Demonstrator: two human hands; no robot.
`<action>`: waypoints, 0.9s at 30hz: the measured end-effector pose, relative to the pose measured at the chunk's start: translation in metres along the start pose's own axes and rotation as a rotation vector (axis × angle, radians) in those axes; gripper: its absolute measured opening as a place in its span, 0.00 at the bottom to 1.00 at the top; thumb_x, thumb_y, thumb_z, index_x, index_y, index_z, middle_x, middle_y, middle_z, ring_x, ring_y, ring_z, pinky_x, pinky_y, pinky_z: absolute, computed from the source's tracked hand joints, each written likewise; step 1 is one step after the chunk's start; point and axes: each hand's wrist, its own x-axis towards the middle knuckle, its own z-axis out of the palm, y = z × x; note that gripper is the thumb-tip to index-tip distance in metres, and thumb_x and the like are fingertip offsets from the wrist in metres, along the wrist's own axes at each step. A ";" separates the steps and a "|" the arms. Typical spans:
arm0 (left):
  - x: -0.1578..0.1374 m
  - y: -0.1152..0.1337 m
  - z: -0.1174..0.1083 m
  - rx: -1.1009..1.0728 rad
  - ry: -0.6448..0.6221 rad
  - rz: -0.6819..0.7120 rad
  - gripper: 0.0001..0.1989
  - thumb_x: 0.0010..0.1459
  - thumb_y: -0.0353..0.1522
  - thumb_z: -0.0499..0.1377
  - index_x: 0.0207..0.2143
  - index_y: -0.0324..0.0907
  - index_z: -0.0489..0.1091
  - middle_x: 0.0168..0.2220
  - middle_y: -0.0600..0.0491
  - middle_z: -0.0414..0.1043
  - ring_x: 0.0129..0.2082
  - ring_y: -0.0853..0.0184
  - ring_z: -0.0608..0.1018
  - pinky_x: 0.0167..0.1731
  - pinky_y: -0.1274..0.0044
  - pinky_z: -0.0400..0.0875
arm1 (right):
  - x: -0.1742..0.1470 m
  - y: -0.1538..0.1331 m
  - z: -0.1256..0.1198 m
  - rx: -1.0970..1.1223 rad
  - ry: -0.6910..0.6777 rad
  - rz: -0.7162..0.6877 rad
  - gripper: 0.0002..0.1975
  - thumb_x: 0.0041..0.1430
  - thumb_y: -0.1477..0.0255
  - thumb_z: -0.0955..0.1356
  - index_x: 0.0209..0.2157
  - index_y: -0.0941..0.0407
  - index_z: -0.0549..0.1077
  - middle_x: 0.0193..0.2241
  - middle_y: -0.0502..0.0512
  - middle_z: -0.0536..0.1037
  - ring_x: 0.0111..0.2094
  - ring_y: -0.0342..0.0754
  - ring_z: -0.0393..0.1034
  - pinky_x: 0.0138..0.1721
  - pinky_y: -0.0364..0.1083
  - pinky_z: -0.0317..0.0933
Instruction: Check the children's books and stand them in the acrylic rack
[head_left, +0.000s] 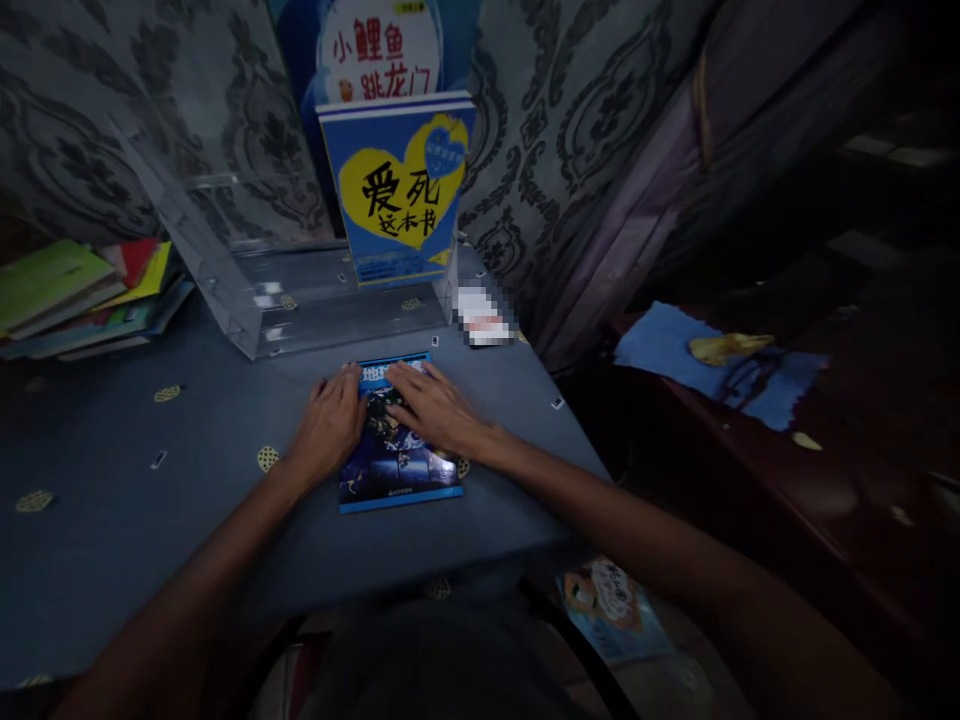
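A dark blue book (401, 475) with a bright blue edge lies face up on the table. My left hand (330, 420) rests along the book's upper left edge, its fingers laid flat. Across the upper part of the cover lies my right hand (433, 408), palm down with fingers stretched and somewhat spread, hiding part of the title. Neither hand is wrapped around anything. Just beyond the book stands a clear plastic rack (337, 335), holding a blue book with a yellow heart (405, 200) at its right end.
Behind the rack leans a taller blue book (300, 60) against the patterned wall covering. Several books are piled (67, 290) at the table's left. A blurred white card (486, 315) sits near the right edge. On a dark red surface rests a blue cloth (660, 345); another book (615, 610) lies below.
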 end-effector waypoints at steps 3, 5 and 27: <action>0.001 0.001 -0.001 0.015 -0.019 -0.005 0.23 0.70 0.33 0.45 0.64 0.35 0.58 0.64 0.35 0.67 0.66 0.52 0.67 0.62 0.55 0.63 | -0.011 0.021 -0.011 -0.007 0.054 0.122 0.23 0.72 0.66 0.61 0.64 0.59 0.66 0.65 0.65 0.69 0.68 0.55 0.59 0.70 0.63 0.48; 0.001 0.001 -0.002 0.046 -0.018 0.010 0.22 0.70 0.32 0.45 0.62 0.36 0.60 0.64 0.36 0.67 0.66 0.52 0.68 0.62 0.55 0.63 | -0.015 0.033 -0.016 0.020 0.087 0.162 0.22 0.71 0.67 0.61 0.63 0.57 0.68 0.63 0.63 0.71 0.66 0.55 0.63 0.70 0.63 0.48; -0.033 0.077 -0.029 -0.131 -0.262 0.569 0.18 0.71 0.32 0.51 0.60 0.44 0.69 0.60 0.44 0.71 0.62 0.56 0.70 0.63 0.57 0.64 | -0.011 0.055 -0.014 0.112 0.138 0.162 0.20 0.70 0.68 0.62 0.60 0.54 0.72 0.59 0.57 0.75 0.59 0.58 0.64 0.62 0.60 0.55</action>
